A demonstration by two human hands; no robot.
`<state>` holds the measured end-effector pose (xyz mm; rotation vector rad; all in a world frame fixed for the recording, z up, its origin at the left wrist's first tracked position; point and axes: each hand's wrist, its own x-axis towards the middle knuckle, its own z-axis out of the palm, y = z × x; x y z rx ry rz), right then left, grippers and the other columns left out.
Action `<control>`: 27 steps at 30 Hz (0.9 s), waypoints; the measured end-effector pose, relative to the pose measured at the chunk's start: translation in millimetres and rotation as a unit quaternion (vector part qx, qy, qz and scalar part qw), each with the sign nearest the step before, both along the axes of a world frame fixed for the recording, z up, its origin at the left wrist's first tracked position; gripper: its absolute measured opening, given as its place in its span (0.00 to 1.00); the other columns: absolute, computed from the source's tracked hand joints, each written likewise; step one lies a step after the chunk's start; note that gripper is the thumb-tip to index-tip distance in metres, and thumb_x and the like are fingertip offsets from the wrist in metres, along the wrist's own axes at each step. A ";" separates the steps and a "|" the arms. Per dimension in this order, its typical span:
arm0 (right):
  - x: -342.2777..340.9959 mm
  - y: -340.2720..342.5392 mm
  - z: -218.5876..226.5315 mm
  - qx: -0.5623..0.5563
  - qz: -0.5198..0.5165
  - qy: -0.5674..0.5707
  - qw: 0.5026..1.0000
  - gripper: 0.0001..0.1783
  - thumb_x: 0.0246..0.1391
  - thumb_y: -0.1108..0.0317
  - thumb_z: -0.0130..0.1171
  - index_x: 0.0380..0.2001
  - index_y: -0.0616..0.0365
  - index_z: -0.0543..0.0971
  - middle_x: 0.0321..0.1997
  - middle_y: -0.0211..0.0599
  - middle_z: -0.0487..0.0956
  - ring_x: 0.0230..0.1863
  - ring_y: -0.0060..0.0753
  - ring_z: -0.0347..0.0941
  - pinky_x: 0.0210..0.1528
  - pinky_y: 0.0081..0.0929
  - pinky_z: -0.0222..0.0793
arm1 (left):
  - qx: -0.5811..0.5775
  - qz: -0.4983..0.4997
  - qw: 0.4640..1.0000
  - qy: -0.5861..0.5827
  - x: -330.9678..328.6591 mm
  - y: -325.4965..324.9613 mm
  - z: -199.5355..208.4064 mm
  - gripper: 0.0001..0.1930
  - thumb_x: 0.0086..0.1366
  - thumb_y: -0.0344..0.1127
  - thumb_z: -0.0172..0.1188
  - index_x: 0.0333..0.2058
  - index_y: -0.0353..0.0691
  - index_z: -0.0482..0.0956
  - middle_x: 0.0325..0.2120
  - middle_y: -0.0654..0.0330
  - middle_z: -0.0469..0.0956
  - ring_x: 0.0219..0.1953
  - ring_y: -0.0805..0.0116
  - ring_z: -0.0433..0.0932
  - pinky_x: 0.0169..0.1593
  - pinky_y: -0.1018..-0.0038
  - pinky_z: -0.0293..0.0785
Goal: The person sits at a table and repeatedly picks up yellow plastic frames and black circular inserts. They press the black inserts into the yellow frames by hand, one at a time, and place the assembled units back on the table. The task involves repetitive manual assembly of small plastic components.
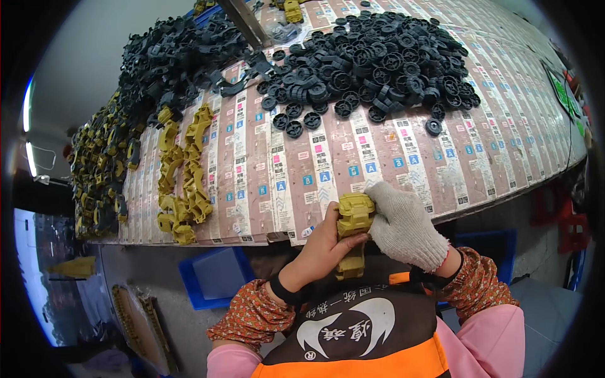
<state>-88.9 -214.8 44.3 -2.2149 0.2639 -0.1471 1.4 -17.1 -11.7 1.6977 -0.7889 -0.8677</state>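
Note:
Over the table's near edge, my bare left hand point(315, 251) is closed around a yellow plastic toy car body point(355, 213), thumb across its lower part. A second yellow piece point(351, 263) shows below that thumb; whether the two are joined, I cannot tell. In a white knitted glove, my right hand point(408, 228) presses curled fingers against the right side of the upper car body. The glove hides its fingertips and whatever small part they may hold. Left of my hands, yellow car bodies point(195, 170) lie in two rough rows on the table.
A heap of black toy wheels point(378, 63) covers the far middle of the table point(265, 208). Dark plastic parts point(170, 63) pile up at the far left, beside a metal post point(244, 22). Yellow-and-black assemblies point(104, 164) crowd the left edge. Below stands a blue bin point(189, 277).

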 end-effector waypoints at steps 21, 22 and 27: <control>21.8 -121.1 -7.1 -0.190 -0.055 0.062 0.978 0.14 0.59 0.69 0.61 0.45 0.65 0.77 0.43 0.54 0.82 0.45 0.60 0.80 0.51 0.50 0.78 | -0.202 0.245 0.875 0.365 15.6 -10.1 10.8 0.22 0.77 0.51 0.63 0.59 0.46 0.72 0.44 0.66 0.78 0.42 0.75 0.81 0.43 0.72 0.85; 16.2 -99.5 -4.1 -0.064 -0.082 0.050 0.993 0.18 0.60 0.66 0.61 0.49 0.65 0.78 0.42 0.52 0.84 0.43 0.51 0.83 0.49 0.44 0.78 | -0.209 0.240 0.866 0.386 16.2 -7.7 7.4 0.21 0.77 0.51 0.62 0.59 0.47 0.72 0.42 0.66 0.78 0.40 0.74 0.82 0.43 0.72 0.86; -1.2 -19.5 29.6 0.344 0.031 0.186 0.920 0.23 0.67 0.68 0.54 0.63 0.61 0.75 0.51 0.32 0.78 0.46 0.23 0.76 0.53 0.27 0.75 | -0.243 0.278 0.855 0.364 14.2 -12.8 14.5 0.20 0.78 0.54 0.61 0.57 0.46 0.74 0.39 0.65 0.80 0.36 0.73 0.83 0.37 0.70 0.85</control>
